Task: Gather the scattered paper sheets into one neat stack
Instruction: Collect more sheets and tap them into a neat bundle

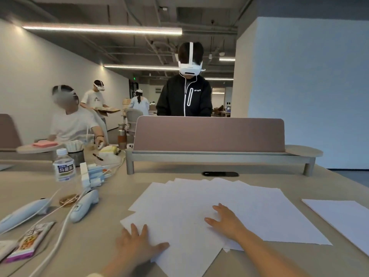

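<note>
While both forearms are stretched forward over the table [111,188], the left hand [137,241] is laid flat on the near left corner of the spread of paper sheets [189,198], its fingers [144,230] straight and splayed, the thumb pointed right, with nothing gripped. The right hand [225,218] is pressed palm down near the middle of the same spread, its fingers [218,208] straight and angled to the left, and no sheet is pinched by it either. The sheets are seen overlapped in a loose fan, with corners jutting out along the far edge and the left edge. A single sheet [343,218] is left apart to the right of the spread, and a strip of bare table is kept between the two. Beyond the spread, more bare table and a black cable slot [220,174] are found before the divider screen [209,134]. Left of the spread, a white controller [83,206], a second controller [22,213], white cables [60,232] and a snack packet [30,242] are crowded together. Farther left of the spread a water bottle [64,165] is stood upright; how much is held in it cannot be told. A dark cup [76,154] is set behind it, filled with something white and ruffled.
</note>
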Available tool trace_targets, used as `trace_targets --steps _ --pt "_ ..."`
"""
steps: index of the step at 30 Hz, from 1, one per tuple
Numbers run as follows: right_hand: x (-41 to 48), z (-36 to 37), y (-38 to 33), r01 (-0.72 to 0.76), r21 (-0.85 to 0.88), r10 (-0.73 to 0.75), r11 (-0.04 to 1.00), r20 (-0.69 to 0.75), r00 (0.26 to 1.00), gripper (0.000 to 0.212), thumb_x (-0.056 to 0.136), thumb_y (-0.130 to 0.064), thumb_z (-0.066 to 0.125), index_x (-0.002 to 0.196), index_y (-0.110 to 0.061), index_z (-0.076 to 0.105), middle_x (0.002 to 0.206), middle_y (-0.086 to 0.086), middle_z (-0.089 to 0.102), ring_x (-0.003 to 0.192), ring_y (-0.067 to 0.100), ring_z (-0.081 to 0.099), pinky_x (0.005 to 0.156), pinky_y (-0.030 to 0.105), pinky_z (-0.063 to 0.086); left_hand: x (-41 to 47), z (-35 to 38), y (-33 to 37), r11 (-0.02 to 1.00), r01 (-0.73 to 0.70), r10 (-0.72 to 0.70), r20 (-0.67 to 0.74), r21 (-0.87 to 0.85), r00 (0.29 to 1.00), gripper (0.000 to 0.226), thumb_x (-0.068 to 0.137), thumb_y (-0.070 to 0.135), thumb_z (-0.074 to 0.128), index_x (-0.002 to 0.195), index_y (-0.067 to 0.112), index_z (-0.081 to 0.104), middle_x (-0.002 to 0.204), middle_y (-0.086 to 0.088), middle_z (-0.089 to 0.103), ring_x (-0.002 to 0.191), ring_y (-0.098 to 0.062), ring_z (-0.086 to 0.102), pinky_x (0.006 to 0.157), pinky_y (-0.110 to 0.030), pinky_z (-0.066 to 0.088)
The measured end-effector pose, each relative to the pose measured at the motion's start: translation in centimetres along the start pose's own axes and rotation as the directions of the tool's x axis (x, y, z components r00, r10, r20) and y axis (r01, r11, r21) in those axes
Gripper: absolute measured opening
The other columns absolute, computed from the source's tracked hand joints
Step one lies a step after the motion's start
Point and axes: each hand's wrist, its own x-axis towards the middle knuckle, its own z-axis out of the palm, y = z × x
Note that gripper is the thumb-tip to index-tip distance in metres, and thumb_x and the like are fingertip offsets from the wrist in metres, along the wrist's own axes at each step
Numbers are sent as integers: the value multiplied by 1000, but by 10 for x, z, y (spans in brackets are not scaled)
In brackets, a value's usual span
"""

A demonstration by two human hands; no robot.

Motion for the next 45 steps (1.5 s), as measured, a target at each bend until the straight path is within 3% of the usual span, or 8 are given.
trace_targets --steps 7,13,17,23,29,38,43,45 --pt "9 16 -42 157 -325 -94 933 201 975 125 48 -89 0 150 -19 18 159 1 11 147 25 8 120 39 8 4 5 -5 998 -56 53 -96 -21 994 109 66 88 30 151 24 4 159 -14 -8 144 -41 -8 118 -49 0" --pt "-11 20 -44 230 -400 -140 887 242 960 70 82 -75 25 106 -16 54 113 4 54 117 28 47 94 35 34 19 7 -7 997 -65 58 -162 -36 985 101 73 84 25 151 22 7 159 -15 -4 146 -37 -6 119 -45 2" --pt "-18 4 -39 148 -23 -141 989 181 973 53 85 -61 48 127 -29 54 130 -4 55 119 17 50 102 29 38 24 7 -6 996 -69 58 -179 -59 982 94 79 80 25 150 21 9 159 -15 0 146 -36 -2 119 -44 4" --pt "-14 16 -16 74 -312 5 947 244 970 95 76 -80 30 151 -28 2 159 2 -9 147 26 -11 119 45 -2 29 -7 1 972 -3 -28 -129 -236 991 84 86 72 24 150 21 7 155 -14 16 144 -35 9 118 -42 12" --pt "-22 -6 4 264 -244 -127 933 463 877 95 71 -76 49 148 -41 5 158 -14 -11 145 19 -19 118 47 -10 35 -22 7 913 1 -22 -46 -408 999 83 88 65 35 150 18 6 157 -9 19 146 -36 5 117 -42 13" --pt "-20 4 14 -14 -210 38 978 113 993 108 64 -85 36 151 -30 5 160 -3 -7 147 23 -9 119 47 -3 33 -31 15 645 -148 -19 -209 -749 978 102 72 28 77 150 7 15 156 -14 17 141 -27 25 110 -36 30" --pt "-21 7 10 54 -139 -21 989 224 974 134 39 -97 17 151 -26 -2 160 -5 -4 147 21 -13 119 43 -6 35 -35 11 362 -90 -46 -114 -928 992 126 30 26 79 144 8 29 144 -21 38 129 -35 43 105 -45 40" --pt "-23 7 6 103 -95 -79 990 230 970 110 66 -85 40 150 -29 -1 160 -4 2 147 18 -9 120 41 -5 36 -30 8 255 -104 8 -105 -961 994 120 25 23 84 134 5 40 134 -20 51 119 -37 53 97 -50 46"
